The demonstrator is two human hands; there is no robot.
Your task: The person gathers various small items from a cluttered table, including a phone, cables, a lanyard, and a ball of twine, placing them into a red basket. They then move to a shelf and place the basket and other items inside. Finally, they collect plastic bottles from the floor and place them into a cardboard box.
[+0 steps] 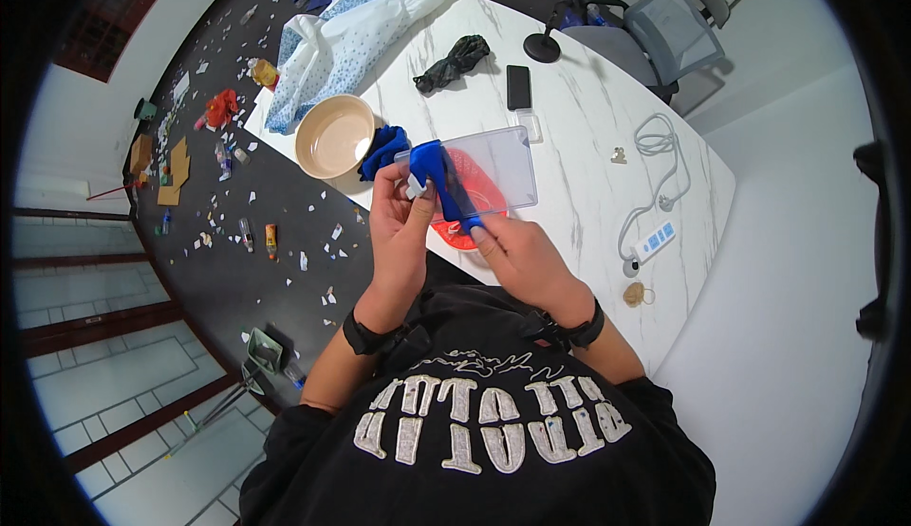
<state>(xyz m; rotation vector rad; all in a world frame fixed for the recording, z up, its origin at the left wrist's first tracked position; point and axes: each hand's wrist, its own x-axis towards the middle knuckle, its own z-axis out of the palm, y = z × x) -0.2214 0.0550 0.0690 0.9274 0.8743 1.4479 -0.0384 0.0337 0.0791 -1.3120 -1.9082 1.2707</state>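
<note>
My left hand (398, 223) pinches a strip of glossy blue ribbon (433, 163) and a small white piece (415, 186), whose kind is unclear. Between finger and thumb, my right hand (527, 259) grips the ribbon's lower end. A shallow clear plastic case (502, 156) sits behind the ribbon, its left edge by my left fingers; whether that hand also supports it I cannot tell. Below the case, partly covered, is a red perforated plastic basket (455, 239). Crumpled blue cloth (384, 150) lies just beyond my left hand.
Around the white marble-patterned table (583, 170) are a beige bowl (334, 136), a black plastic bag (453, 63), a black phone (519, 87), a power strip (653, 243), twine (633, 295) and a patterned sheet (341, 49). An office chair (640, 42) stands behind. Litter covers the floor (228, 270).
</note>
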